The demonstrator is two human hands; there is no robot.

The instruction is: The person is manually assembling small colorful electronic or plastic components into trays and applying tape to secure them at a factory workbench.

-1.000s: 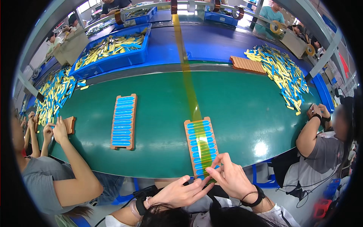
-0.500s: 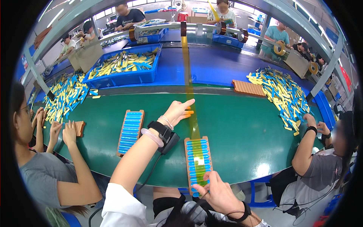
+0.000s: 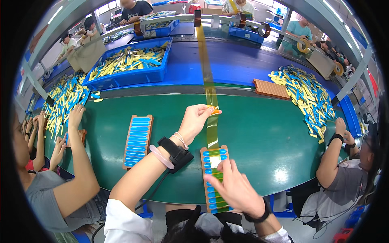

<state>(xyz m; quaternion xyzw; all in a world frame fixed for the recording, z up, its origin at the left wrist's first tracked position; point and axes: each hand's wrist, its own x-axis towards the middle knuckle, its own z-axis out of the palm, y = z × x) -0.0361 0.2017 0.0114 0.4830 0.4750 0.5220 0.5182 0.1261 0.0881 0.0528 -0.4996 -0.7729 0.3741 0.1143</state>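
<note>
A brown grooved tray [image 3: 204,161] lies at the table's near edge, with blue strips seated across its grooves. Amber see-through tape [image 3: 212,137] runs down from a roll [image 3: 197,18] overhead and lies lengthwise over those strips. My left hand [image 3: 194,123], orange covers on its fingertips, pinches the tape beyond the tray's far end. Over the tray's middle, my right hand [image 3: 239,190] has its fingers stretched out, at or on the tape; contact is hard to make out. Left of my left forearm rests a second brown tray [image 3: 149,135] filled with blue strips.
Blue and yellow strips form heaps at left [image 3: 67,105] and right [image 3: 304,101]. A blue bin [image 3: 125,83] of strips and a brown tray [image 3: 272,89] stand along the far side. Co-workers sit on both sides. A cable [image 3: 156,188] hangs from my left wrist device.
My left hand has gone from spread fingers beside the tape to a pinch on it. My right hand has slid from the tray's near end toward its middle, its fingers opening out.
</note>
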